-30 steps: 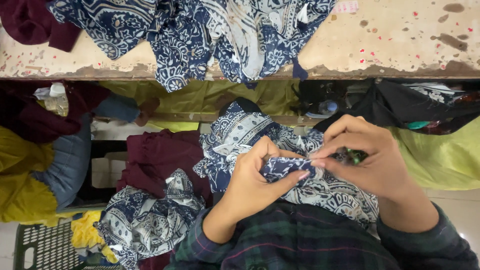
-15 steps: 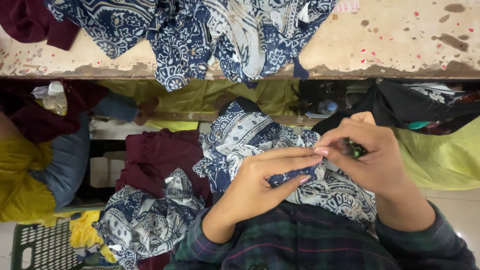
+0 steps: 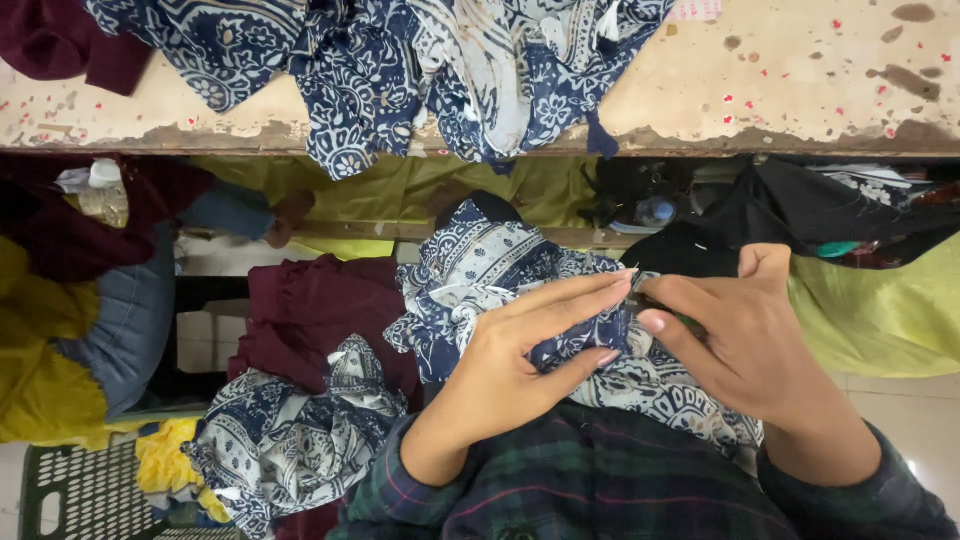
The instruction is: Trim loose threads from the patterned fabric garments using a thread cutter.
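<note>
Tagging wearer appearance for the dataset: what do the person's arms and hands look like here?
Both hands are bare: no gloves, rings or watch visible. The left hand and right hand have longish nails with pale pink polish. Both arms wear long sleeves of dark plaid, green and navy with thin red lines, ending at the wrists.

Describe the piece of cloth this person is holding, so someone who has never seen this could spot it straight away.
Below the worn, paint-flecked table edge, look at the two hands meeting in the middle. The left hand and right hand pinch a fold of navy and white printed cloth lying on the lap. Unlike the similar printed pieces draped on the table and heaped lower left, it alone is gripped by fingers.
</note>
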